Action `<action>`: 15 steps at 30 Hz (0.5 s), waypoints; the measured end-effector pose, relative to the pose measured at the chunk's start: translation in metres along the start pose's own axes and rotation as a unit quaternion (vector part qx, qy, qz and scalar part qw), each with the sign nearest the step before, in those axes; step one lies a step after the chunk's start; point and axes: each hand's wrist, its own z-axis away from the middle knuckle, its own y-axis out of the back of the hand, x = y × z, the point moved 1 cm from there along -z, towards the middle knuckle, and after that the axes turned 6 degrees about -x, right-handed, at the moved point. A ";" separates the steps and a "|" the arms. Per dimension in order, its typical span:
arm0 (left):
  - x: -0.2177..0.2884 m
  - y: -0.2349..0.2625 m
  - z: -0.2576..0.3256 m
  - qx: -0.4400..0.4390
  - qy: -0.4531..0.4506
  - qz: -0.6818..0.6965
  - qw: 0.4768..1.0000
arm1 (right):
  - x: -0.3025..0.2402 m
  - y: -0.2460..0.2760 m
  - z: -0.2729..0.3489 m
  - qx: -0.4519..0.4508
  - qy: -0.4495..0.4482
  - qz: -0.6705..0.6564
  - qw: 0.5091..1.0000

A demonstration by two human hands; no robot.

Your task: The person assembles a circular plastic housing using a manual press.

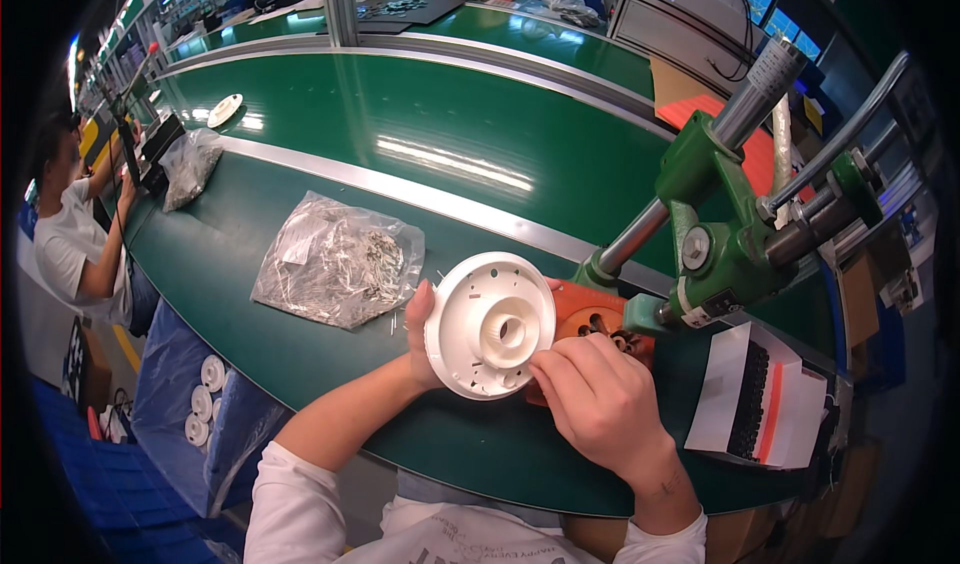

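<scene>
A round white plastic part with a raised ring-shaped hub and small holes around its face is tilted up in front of me. Wrapped around its left edge, my left hand holds it above the bench. My right hand is closed in a pinch at the part's lower right rim; whatever its fingertips hold is hidden. Several small pins stand in or lie on the part's face. Behind my right hand is an orange fixture with dark metal pieces, under a green hand press.
A clear bag of small metal pins lies left of the part. At right, an open white box holds black pieces. A blue-lined bin with white parts stands lower left. Beyond the metal rail runs a green conveyor. Someone sits at left.
</scene>
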 end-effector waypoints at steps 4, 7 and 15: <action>0.001 -0.002 -0.001 0.005 0.010 -0.013 1.000 | 0.002 0.001 0.000 -0.013 -0.001 -0.004 1.000; 0.001 -0.003 -0.001 0.006 0.012 -0.018 1.000 | 0.001 0.002 0.000 -0.020 -0.002 0.006 1.000; 0.003 -0.004 0.002 -0.003 0.005 -0.073 0.997 | 0.003 0.002 -0.001 0.002 -0.012 -0.056 0.998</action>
